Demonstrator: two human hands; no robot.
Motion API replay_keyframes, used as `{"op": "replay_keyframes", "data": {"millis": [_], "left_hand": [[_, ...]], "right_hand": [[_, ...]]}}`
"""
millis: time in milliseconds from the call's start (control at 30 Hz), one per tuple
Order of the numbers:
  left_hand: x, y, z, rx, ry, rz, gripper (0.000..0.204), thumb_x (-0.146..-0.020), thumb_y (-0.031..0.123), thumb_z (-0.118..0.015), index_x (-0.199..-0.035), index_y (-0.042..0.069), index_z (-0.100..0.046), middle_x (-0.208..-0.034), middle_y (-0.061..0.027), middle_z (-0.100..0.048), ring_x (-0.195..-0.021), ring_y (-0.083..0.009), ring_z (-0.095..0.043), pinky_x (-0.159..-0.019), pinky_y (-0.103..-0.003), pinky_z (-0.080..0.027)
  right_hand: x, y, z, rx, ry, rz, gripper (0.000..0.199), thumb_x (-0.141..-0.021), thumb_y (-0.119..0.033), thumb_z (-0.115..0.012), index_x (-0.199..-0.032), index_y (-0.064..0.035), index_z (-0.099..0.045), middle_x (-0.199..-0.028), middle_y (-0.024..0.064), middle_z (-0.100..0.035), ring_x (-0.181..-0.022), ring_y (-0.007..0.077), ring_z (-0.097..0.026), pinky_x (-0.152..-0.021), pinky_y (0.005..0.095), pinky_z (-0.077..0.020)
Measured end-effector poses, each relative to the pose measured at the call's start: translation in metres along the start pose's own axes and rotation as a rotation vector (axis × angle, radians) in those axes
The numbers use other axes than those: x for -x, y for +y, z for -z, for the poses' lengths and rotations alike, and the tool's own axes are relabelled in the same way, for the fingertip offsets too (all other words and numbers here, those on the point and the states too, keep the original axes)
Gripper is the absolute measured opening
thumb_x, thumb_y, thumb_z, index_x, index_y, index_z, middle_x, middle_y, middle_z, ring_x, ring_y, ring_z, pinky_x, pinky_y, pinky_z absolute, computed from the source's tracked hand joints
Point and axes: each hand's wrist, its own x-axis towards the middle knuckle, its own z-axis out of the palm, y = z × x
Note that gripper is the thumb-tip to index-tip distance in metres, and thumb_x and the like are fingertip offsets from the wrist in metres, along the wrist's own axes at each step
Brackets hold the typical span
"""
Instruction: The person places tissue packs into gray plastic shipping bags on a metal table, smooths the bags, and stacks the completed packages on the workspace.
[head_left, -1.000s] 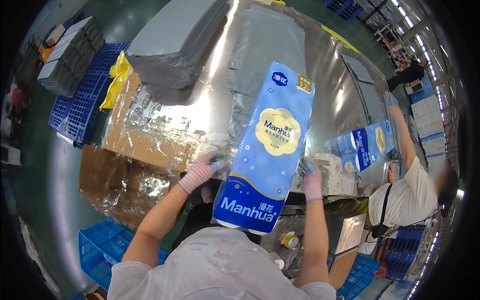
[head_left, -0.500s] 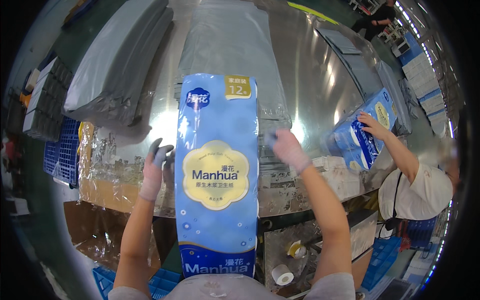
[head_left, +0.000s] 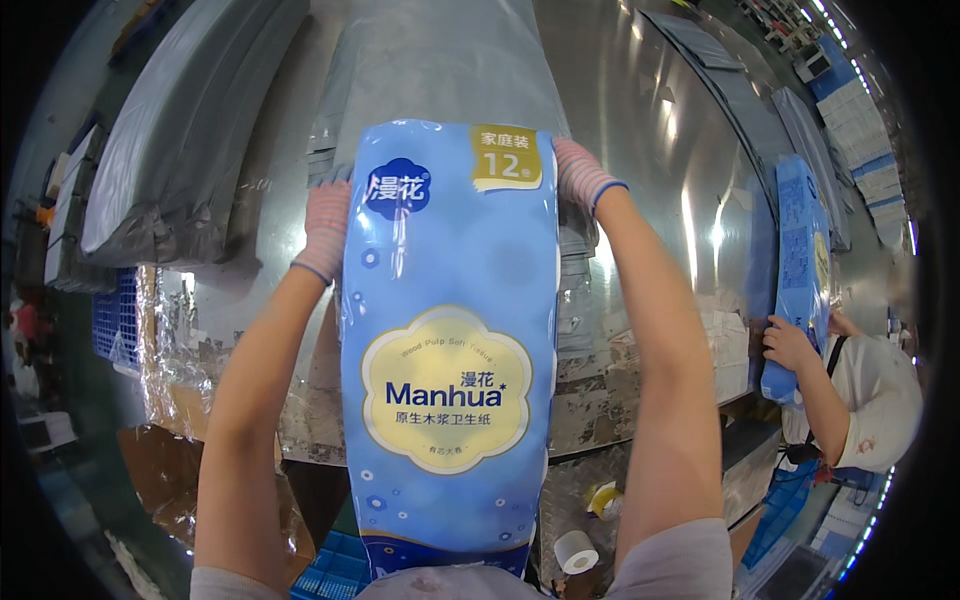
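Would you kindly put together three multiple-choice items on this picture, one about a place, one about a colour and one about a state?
1. Where are the person's two hands on the long pack of toilet rolls?
A. At its far top end, one on each side
B. Both at its near bottom end
C. Both flat on the metal table

2. What is the main colour of that pack?
A. Green
B. Light blue
C. Red

3. What state are the person's hands in?
A. Bare
B. In striped knit gloves
C. In black rubber gloves

Right letters:
1. A, since the left hand and the right hand grip the two sides of the pack's top end.
2. B, since its wrapper is light blue with a cream flower-shaped patch.
3. B, since both hands show pink and white striped knit fabric with cuffs at the wrist.
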Motion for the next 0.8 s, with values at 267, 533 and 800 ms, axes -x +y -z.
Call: {"op": "replay_keyframes", "data": {"millis": [267,533,800], "left_hand": [[-0.046,-0.013,0.010,-0.151,-0.285,-0.178,0.046,-0.056,0.019,-0.074,-0.097,0.008,-0.060,-0.104,-0.0101,-0.060,-0.099,-0.0264,-0.056,-0.080,-0.037,-0.044],[-0.084,-0.010,0.013,-0.182,-0.096,0.064,0.026,-0.081,0.015,-0.051,-0.105,0.008,-0.057,-0.099,-0.0132,-0.061,-0.098,-0.0273,-0.057,-0.081,-0.036,-0.046],[-0.036,0.015,0.023,0.415,0.069,0.483,0.026,-0.079,0.018,-0.053,-0.105,0.011,-0.054,-0.096,-0.0126,-0.062,-0.094,-0.0315,-0.056,-0.080,-0.040,-0.046]], "right_hand": [[-0.008,0.007,-0.028,0.047,0.314,0.094,0.017,-0.072,-0.013,-0.058,-0.085,-0.0028,-0.064,-0.084,0.0191,-0.063,-0.081,0.0367,-0.060,-0.071,0.0408,-0.0499],[-0.024,0.021,0.002,-0.452,0.460,-0.094,0.020,-0.074,-0.020,-0.058,-0.086,-0.0039,-0.062,-0.084,0.0205,-0.061,-0.082,0.0348,-0.058,-0.074,0.0378,-0.0465],[0.060,0.009,-0.036,-0.788,0.647,0.081,0.018,-0.080,-0.015,-0.056,-0.093,-0.0021,-0.056,-0.082,0.0125,-0.059,-0.076,0.0205,-0.056,-0.070,0.0296,-0.0458]]}}
